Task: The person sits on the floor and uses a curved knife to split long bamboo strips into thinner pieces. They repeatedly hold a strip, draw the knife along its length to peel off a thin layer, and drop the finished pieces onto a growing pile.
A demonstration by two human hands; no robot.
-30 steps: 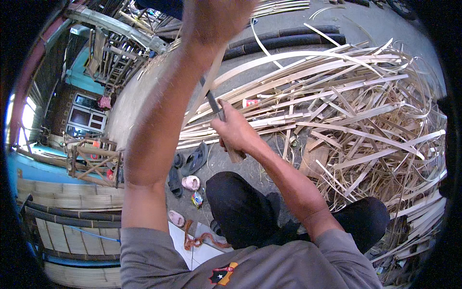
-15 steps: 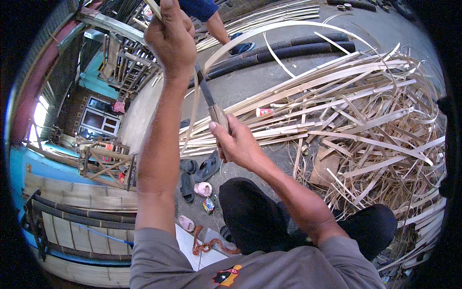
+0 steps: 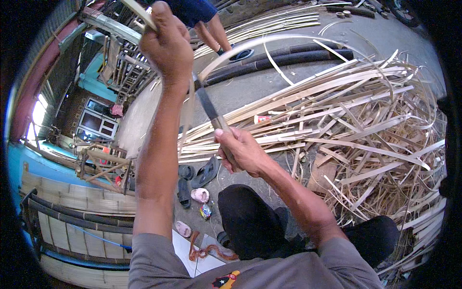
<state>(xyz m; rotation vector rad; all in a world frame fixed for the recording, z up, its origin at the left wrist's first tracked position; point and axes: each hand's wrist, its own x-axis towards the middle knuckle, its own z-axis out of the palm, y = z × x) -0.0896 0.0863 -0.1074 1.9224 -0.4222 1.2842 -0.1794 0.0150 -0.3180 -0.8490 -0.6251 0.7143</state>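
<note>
Raised at the upper left, my left hand (image 3: 168, 45) is closed round a pale bamboo strip (image 3: 138, 12). My right hand (image 3: 240, 149) grips the wooden handle of a knife (image 3: 207, 102), lower and nearer to me. Its dark blade points up and away, and its tip end meets the strip just below my left wrist. Past the blade, one pale length (image 3: 269, 41) arcs far off to the right. A thinner band (image 3: 188, 113) hangs down beside my left forearm. My left forearm partly hides where the strip runs behind it.
Split bamboo strips (image 3: 288, 106) and a tangle of shavings (image 3: 380, 149) cover the floor to the right. Dark bamboo poles (image 3: 279, 62) lie beyond. Another person's legs (image 3: 219, 33) stand at the far side. Sandals (image 3: 206, 172) lie near my knee; a bamboo bench (image 3: 82, 212) stands left.
My left hand has moved slightly left and down with the strip. The knife now shows more of its blade. Both of the other person's legs are visible now; the arched strip has lowered a little.
</note>
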